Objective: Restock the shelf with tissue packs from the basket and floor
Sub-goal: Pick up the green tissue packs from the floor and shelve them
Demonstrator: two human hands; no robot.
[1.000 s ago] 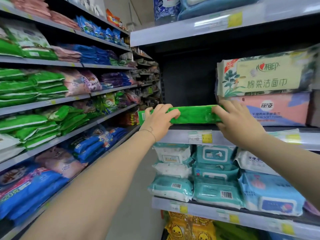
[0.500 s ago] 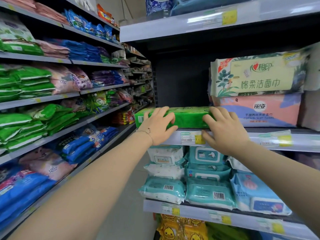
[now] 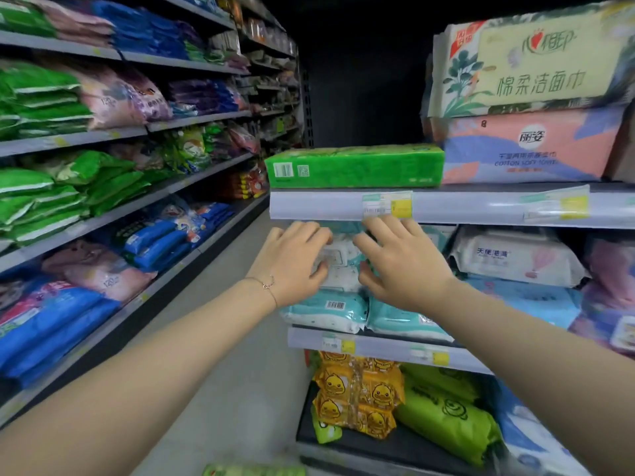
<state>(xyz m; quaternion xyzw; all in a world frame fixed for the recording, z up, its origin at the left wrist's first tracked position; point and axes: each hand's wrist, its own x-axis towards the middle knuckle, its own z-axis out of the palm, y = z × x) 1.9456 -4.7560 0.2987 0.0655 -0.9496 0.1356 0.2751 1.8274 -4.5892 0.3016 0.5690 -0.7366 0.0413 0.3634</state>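
On the head view's middle shelf [image 3: 316,206], at its left end: green tissue pack [image 3: 354,168], lying flat, just beside a pink pack [image 3: 522,146]. Looks shelved, so one pack done. Below the shelf lip: left hand [image 3: 292,266] and right hand [image 3: 402,266], loose-fingered, holding nothing, in front of stacked wipes packs [image 3: 323,309]. Down at the bottom edge, on the floor [image 3: 220,338]: part of another green pack [image 3: 254,470], likely left to shelve. No basket in sight. Leftward: long aisle shelving [image 3: 68,139], full of bagged goods.

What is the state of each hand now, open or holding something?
Left hand: open, holds nothing.
Right hand: open, holds nothing.
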